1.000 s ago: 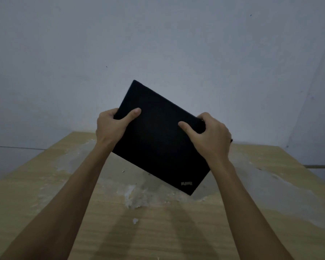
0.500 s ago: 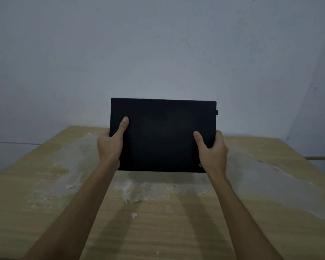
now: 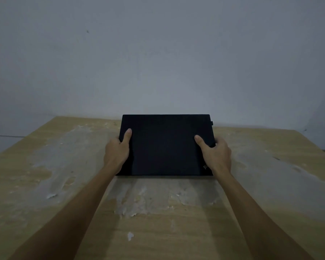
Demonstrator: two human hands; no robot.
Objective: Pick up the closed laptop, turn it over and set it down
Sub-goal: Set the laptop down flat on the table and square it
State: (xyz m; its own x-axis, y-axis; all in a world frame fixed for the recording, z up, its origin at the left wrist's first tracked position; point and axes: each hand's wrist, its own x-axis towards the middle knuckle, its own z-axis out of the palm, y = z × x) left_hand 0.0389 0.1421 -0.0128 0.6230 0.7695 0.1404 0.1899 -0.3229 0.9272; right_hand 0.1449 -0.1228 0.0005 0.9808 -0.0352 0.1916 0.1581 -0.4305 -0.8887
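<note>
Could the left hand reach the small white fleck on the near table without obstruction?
Probably yes: the white fleck lies on bare table beside the left forearm, but the left hand grips the laptop.

laptop (image 3: 165, 145) matte black, small logo at 5 o'clock corner; table (image 3: 158, 231) tan woodgrain, whitish blotches; wall (image 3: 158, 53) grey

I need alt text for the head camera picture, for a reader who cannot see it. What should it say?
Two bare hands hold a closed black laptop by its short sides, the left hand and right hand each with a thumb on top. Its near edge is at or just above a worn wooden table; contact cannot be told. A plain grey wall stands behind.
</note>
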